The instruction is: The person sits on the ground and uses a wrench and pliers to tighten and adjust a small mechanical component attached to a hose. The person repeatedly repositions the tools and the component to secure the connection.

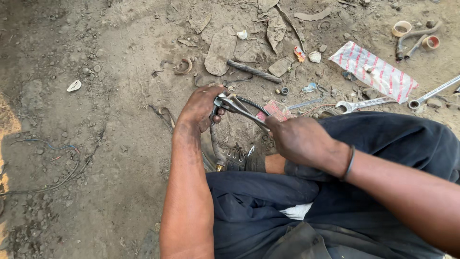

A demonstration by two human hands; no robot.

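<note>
My left hand [201, 106] is closed around the top of a dirty rubber hose [214, 146] that hangs down to a brass fitting near my knee. My right hand [299, 139] grips the handles of metal pliers [239, 108], whose jaws meet the hose end right at my left thumb and fingers. A thin black wire or cable [253, 103] arcs above the pliers. Both hands work over bare, oily dirt, just ahead of my dark trousers [383, 139].
A combination spanner [364, 103] and a ring spanner [433, 92] lie on the ground at right, by a red-striped white wrapper [373, 69]. A threaded rod [253, 71], rubber scraps, tape rolls [401, 28] and small litter lie beyond. Loose wires [52, 144] trail at left.
</note>
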